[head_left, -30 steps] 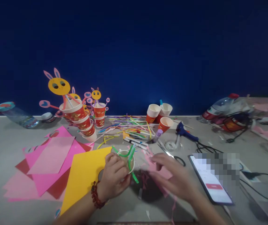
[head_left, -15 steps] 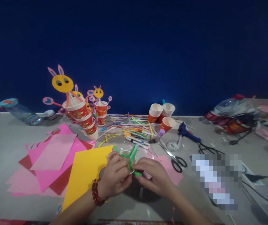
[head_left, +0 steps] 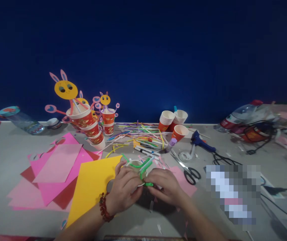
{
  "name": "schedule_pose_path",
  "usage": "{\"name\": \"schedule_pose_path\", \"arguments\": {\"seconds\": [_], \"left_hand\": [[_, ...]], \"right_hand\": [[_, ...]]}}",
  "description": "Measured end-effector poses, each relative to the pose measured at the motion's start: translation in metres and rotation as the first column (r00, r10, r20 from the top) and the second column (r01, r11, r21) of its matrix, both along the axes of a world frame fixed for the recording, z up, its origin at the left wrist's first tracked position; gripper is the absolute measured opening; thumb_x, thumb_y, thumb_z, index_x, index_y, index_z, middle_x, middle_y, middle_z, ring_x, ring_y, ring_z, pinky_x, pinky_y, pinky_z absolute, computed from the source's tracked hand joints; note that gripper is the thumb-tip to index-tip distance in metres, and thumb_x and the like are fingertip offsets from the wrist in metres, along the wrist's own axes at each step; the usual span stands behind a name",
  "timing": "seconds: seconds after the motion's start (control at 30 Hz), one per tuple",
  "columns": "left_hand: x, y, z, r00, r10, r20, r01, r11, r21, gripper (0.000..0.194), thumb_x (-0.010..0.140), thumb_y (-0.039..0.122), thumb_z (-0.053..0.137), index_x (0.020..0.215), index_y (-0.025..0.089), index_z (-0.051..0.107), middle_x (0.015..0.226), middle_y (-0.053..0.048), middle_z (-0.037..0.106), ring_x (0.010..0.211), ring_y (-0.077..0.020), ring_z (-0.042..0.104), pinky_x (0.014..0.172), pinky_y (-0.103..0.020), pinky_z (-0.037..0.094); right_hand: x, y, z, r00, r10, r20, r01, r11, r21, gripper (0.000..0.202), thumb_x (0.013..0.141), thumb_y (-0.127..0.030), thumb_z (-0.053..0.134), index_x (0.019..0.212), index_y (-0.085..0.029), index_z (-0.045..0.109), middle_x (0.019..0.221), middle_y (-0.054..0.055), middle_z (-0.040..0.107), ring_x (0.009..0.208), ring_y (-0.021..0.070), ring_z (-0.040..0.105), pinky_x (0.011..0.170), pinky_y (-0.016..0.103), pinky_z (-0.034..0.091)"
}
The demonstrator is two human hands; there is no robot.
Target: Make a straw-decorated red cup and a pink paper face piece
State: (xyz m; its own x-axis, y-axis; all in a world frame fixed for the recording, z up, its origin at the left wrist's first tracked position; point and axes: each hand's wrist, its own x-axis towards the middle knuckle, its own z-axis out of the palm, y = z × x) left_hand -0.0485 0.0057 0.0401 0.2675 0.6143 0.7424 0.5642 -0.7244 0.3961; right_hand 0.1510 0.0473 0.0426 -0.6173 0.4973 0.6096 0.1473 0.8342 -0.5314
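So your right hand (head_left: 165, 187) has just come in. A second ago it was hanging apart from the work, fingers spread; now it's right up against the cup's side, thumb and fingers pinching the low end of a green stem (head_left: 143, 172). Your left hand (head_left: 126, 185) is still wrapped round the paper cup (head_left: 138, 170), which sits between your two hands, just in front of you. To me that makes it a proper two-handed job: left steadies, right handles the stem. The stem's upper part leans farther right than half a second back, so I'd guess you're pulling or bending it, though your fingertips hide the exact contact. Just beyond, the scissors (head_left: 185, 168) are fully uncovered since your hand moved off them. Farther back, the pile of coloured stems (head_left: 138, 136) and the stacked-cup bunny (head_left: 83, 117) look undisturbed.
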Motion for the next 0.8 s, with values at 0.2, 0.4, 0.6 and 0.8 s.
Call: {"name": "schedule_pose_path", "arguments": {"seconds": [0.2,0.4,0.6,0.8], "left_hand": [[0.001,0.000,-0.002,1.000,0.002,0.024,-0.001,1.000,-0.013,0.013,0.086,0.010,0.060,0.088,0.023,0.062,0.082,0.001,0.073,0.086,-0.0179,0.063,0.115,-0.048,0.029],[0.003,-0.001,-0.002,0.999,0.038,0.027,-0.037,0.999,-0.036,0.013,0.086,0.011,0.060,0.087,0.024,0.063,0.081,0.001,0.072,0.086,-0.0181,0.063,0.117,-0.052,0.029],[0.004,-0.002,-0.002,0.999,0.048,0.019,-0.048,0.998,-0.032,0.015,0.088,0.011,0.059,0.091,0.024,0.065,0.085,0.001,0.074,0.088,-0.0184,0.062,0.119,-0.054,0.025],[0.002,-0.001,-0.002,0.999,0.037,0.036,-0.035,0.998,-0.046,0.018,0.086,0.009,0.059,0.092,0.025,0.065,0.086,0.001,0.075,0.089,-0.0193,0.062,0.118,-0.056,0.027]], "right_hand": [[-0.002,0.001,-0.008,0.996,0.008,-0.093,-0.008,1.000,-0.004,0.016,0.101,-0.031,0.052,0.104,-0.022,0.064,0.074,0.005,0.070,0.066,0.0168,0.064,0.059,0.026,0.048],[-0.004,0.000,-0.011,0.993,-0.015,-0.116,0.016,1.000,0.003,0.014,0.100,-0.029,0.053,0.104,-0.022,0.063,0.074,0.005,0.071,0.066,0.0167,0.065,0.059,0.026,0.050],[-0.003,-0.003,-0.013,0.991,-0.049,-0.122,0.054,0.998,0.035,0.013,0.097,-0.024,0.053,0.106,-0.021,0.063,0.074,0.005,0.070,0.065,0.0169,0.064,0.058,0.026,0.050],[-0.002,-0.005,-0.017,0.994,-0.055,-0.096,0.059,0.998,0.038,0.019,0.094,-0.022,0.057,0.112,-0.022,0.062,0.080,0.006,0.073,0.069,0.0187,0.067,0.062,0.029,0.054]]}}
